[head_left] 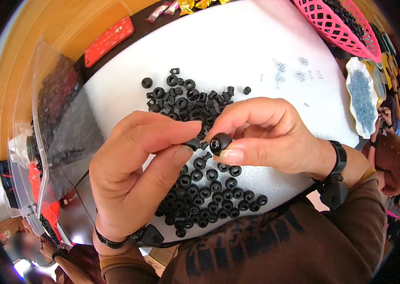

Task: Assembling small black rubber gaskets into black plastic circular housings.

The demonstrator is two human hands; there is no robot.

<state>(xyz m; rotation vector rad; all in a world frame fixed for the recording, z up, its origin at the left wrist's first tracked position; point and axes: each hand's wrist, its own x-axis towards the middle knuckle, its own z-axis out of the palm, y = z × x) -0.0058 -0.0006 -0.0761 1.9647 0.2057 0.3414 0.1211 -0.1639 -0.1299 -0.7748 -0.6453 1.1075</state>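
Observation:
Between the thumb and index finger of my right hand (271,137) is a round black cord lock barrel (220,144). Its open end faces left and a shiny spring-like ring shows inside. My left hand (131,163) pinches a small black plastic part (192,144), mostly covered by its fingers. The two pieces are close together over the white tabletop (186,42); whether they touch I cannot tell. Beyond my hands lies a heap of loose black parts (181,102), rings and small plungers mixed. Nearer my body, many round black pieces (216,198) are spread in a cluster.
Small metal springs (301,75) lie scattered at the right. Beside them stands a scalloped white dish (353,68) of springs. A pink basket (311,23) holds black parts, far right. Candies (186,6) and a red flat case (109,41) are at the far edge. Clear plastic (41,142) stands left.

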